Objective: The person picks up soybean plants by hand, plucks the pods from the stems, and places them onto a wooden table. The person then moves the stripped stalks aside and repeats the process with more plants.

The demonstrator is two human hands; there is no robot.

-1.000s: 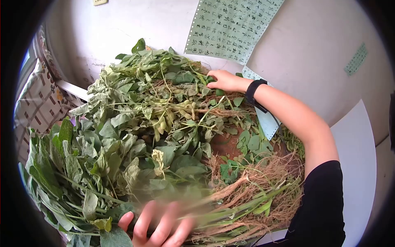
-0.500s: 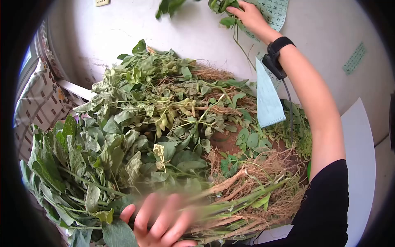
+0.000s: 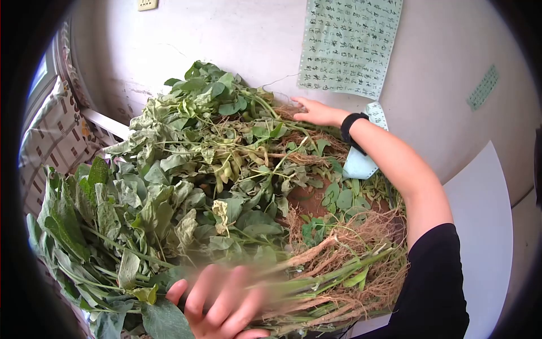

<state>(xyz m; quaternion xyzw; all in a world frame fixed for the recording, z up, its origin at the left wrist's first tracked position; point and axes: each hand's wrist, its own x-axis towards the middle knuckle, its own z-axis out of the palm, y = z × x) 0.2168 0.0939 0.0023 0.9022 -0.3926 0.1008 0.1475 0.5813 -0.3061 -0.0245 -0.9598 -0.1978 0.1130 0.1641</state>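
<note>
A heap of soybean plants (image 3: 169,212) with wilted leaves, pods and stringy roots fills the middle. My left hand (image 3: 223,308) lies over the stems of the front bundle, fingers spread; its fingertips are blurred. Reaching across the heap, my right hand (image 3: 320,114) is open, thumb and forefinger apart, beside the roots (image 3: 289,110) of a plant at the back. That plant's greener leaves (image 3: 206,85) top the far left of the heap. A black wristband (image 3: 353,125) circles my right wrist. Pods (image 3: 228,166) hang mid-heap.
Handwritten green paper (image 3: 350,48) is on the wall, with a smaller strip (image 3: 483,87) to the right. A pale blue paper piece (image 3: 359,164) lies under my right wrist. Patterned cloth (image 3: 53,133) covers something at left; a curved white panel (image 3: 480,198) stands at right.
My right hand has come down from the wall to the back of the heap and let go of the soybean plant there. The handwritten paper is now uncovered. My left hand has stayed put.
</note>
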